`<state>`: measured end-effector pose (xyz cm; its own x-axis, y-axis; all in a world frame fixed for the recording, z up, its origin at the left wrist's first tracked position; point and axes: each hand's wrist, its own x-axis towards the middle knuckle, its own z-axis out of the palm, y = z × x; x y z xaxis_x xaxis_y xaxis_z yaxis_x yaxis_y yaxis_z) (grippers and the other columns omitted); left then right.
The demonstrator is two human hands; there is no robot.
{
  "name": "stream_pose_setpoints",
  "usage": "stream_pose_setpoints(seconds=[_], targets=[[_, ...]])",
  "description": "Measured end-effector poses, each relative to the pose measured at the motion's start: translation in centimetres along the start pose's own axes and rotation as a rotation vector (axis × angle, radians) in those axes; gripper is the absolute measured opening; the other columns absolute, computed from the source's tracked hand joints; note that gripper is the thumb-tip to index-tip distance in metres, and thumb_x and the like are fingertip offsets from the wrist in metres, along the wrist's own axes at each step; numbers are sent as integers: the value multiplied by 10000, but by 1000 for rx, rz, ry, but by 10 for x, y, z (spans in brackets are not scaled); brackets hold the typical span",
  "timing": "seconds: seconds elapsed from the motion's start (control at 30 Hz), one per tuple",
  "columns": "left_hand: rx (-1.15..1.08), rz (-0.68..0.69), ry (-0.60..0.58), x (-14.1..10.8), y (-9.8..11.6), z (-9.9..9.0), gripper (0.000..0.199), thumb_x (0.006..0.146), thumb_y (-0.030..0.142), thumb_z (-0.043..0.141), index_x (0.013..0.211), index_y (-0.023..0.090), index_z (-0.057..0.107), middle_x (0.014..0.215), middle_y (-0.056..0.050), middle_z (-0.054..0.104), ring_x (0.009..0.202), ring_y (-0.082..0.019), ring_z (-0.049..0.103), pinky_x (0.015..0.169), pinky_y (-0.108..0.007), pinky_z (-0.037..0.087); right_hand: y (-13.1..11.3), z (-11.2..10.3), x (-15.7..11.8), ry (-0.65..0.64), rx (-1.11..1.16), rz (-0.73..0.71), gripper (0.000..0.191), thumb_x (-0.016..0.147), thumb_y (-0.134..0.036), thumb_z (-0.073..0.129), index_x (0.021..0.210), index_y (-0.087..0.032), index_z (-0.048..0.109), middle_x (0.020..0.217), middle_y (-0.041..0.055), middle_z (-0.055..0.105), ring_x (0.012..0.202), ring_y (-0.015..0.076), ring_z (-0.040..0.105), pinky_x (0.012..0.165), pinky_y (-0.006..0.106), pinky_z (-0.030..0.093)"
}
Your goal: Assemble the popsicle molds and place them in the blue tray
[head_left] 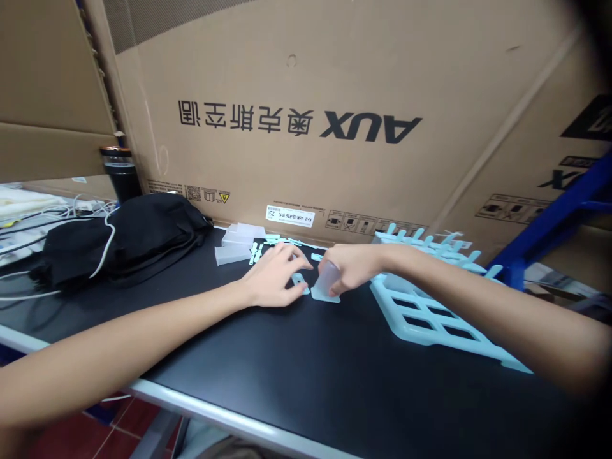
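My right hand is closed around a translucent plastic piece with a flat lower edge, held upright at the black tabletop. Just left of it, my left hand is over the table with thumb and fingers apart, around a small light-blue plastic part that has a hole. The thumb tip appears to touch that part. Behind my left hand are several small light-blue strips and some translucent plastic pieces. Beneath my right forearm stands a light-blue plastic rack with openings and upright prongs.
A large cardboard box forms a wall behind the table. To the left lie a black bag, white cables and a dark tumbler. A blue metal frame slants at right.
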<state>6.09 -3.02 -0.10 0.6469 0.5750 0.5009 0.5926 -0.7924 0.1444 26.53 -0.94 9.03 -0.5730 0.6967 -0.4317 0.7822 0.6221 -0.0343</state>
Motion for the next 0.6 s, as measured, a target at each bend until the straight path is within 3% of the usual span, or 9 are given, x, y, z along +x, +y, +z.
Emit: stream_pose_setpoints(seconds=[0.1,0.23,0.43,0.6], targets=[[-44,86,-119,-1,10,0,359,842,515,623,1062,232,652,1087,-57,596,1031,-262,530,923,-416,419,-13,7,-10,-4,-3,-72,164,678,-338,654,779,-210,670,678,-8,648,574,138,554,515,261,360],[-89,112,-180,0,11,4,320,835,521,658,907,212,691,972,-28,642,947,-228,581,847,-361,435,-23,12,-14,11,14,-88,153,689,-313,611,783,-205,668,637,-23,611,525,112,487,493,260,310],[-161,139,-207,2,3,6,335,845,521,654,897,193,695,942,-36,638,919,-213,578,818,-328,448,-24,13,-3,-54,81,59,274,600,-386,662,781,-179,661,661,-10,606,586,147,538,510,263,350],[-263,170,-208,1,2,8,303,871,466,636,959,179,675,951,-56,628,929,-206,583,842,-300,467,-24,13,-2,-68,105,83,296,597,-370,657,816,-172,665,696,3,637,621,162,576,526,271,390]])
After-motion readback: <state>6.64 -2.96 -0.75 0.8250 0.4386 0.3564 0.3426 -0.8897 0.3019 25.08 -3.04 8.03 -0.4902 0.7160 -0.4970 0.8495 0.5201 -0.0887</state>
